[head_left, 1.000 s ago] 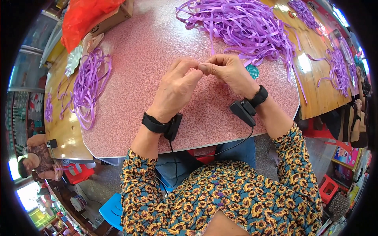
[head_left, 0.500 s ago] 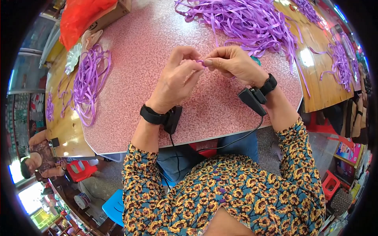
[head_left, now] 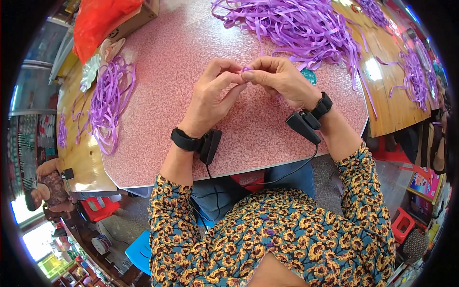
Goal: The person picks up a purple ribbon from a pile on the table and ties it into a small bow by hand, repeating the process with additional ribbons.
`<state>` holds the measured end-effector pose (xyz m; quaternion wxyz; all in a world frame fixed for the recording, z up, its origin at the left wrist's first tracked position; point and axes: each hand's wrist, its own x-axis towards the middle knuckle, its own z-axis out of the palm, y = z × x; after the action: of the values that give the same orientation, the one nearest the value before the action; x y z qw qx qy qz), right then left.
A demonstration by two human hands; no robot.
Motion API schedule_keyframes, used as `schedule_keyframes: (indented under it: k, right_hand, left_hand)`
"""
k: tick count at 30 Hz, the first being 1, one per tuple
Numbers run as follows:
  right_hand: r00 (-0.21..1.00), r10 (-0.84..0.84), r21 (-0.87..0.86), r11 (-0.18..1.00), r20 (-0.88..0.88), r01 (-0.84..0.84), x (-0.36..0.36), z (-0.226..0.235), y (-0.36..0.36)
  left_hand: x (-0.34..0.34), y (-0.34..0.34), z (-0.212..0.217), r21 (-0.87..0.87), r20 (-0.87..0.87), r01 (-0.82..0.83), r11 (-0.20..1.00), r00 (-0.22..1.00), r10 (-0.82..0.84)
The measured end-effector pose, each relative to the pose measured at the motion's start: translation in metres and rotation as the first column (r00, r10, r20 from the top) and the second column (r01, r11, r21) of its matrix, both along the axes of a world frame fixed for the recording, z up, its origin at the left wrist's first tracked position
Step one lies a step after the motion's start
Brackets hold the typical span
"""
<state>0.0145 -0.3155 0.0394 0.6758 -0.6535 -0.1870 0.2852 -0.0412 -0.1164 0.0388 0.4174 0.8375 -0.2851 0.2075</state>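
Note:
Above the pink speckled tabletop (head_left: 158,110) my two hands meet at the fingertips. Between them is a small loop of purple ribbon (head_left: 246,69). My left hand (head_left: 213,95) pinches it from the left, thumb and fingers together. From the other side my right hand (head_left: 282,81) grips the same ribbon between thumb and forefinger. Most of the ribbon is covered by my fingers, though a bit shows under the right hand. Beyond the right hand lies a large heap of purple ribbons (head_left: 296,31).
A smaller bundle of purple ribbons (head_left: 110,100) lies at the table's left edge. Behind it are a red plastic bag (head_left: 103,24) and a cardboard box (head_left: 138,21). A teal round item (head_left: 309,75) lies by my right hand. Another person (head_left: 50,186) sits at far left.
My right hand has shifted slightly left and down, closer to the left fingertips. The ribbon loop now stands up a little higher between them, and more of the teal item shows.

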Motion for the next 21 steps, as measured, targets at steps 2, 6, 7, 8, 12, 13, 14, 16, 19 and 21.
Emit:
schedule_keyframes:
  k: [2,6,7,8,12,13,14,16,19,21]
  right_hand:
    - [1.000,-0.024,0.035,0.999,0.008,0.024,0.002,0.001,-0.002]
    - [0.998,-0.049,0.037,0.998,0.032,0.048,0.007,0.003,-0.005]
    - [0.995,-0.079,0.038,0.996,0.067,0.076,0.008,0.004,-0.006]
    - [0.995,-0.079,0.039,0.996,0.068,0.077,0.008,0.004,-0.005]
    - [0.984,-0.112,0.139,0.982,-0.141,0.131,0.006,0.000,0.002]
    - [0.974,-0.115,0.188,0.970,-0.195,0.152,0.006,-0.002,0.004]
    - [0.973,-0.116,0.187,0.970,-0.197,0.154,0.004,-0.002,0.006]
    - [0.977,-0.193,0.114,0.973,-0.087,0.203,-0.001,-0.004,0.009]
    - [0.929,-0.262,0.196,0.957,0.263,0.214,0.000,-0.025,0.015]
    - [0.955,-0.217,0.125,0.973,0.202,0.195,-0.001,-0.023,0.015]
  left_hand:
    - [0.001,0.004,-0.001,-0.004,-0.080,-0.009,1.000,0.997,0.009]
    - [-0.006,0.013,-0.003,-0.590,-0.588,-0.086,0.803,0.727,-0.354]
    - [-0.005,0.017,-0.001,-0.736,-0.522,-0.085,0.672,0.702,-0.484]
    - [-0.004,0.020,-0.001,-0.853,-0.432,-0.091,0.514,0.675,-0.598]
    - [-0.002,0.013,-0.005,-0.863,-0.401,-0.123,0.489,0.756,-0.517]
    - [-0.002,0.010,-0.005,-0.863,-0.402,-0.124,0.491,0.756,-0.517]
    - [-0.002,0.007,-0.006,-0.797,-0.426,-0.121,0.591,0.806,-0.410]
    - [-0.001,0.005,-0.010,-0.720,-0.437,-0.129,0.682,0.848,-0.300]
    - [0.002,0.003,-0.008,-0.478,-0.366,-0.138,0.867,0.929,-0.054]
    - [-0.001,0.002,0.001,-0.082,-0.190,-0.175,0.981,0.969,0.157]
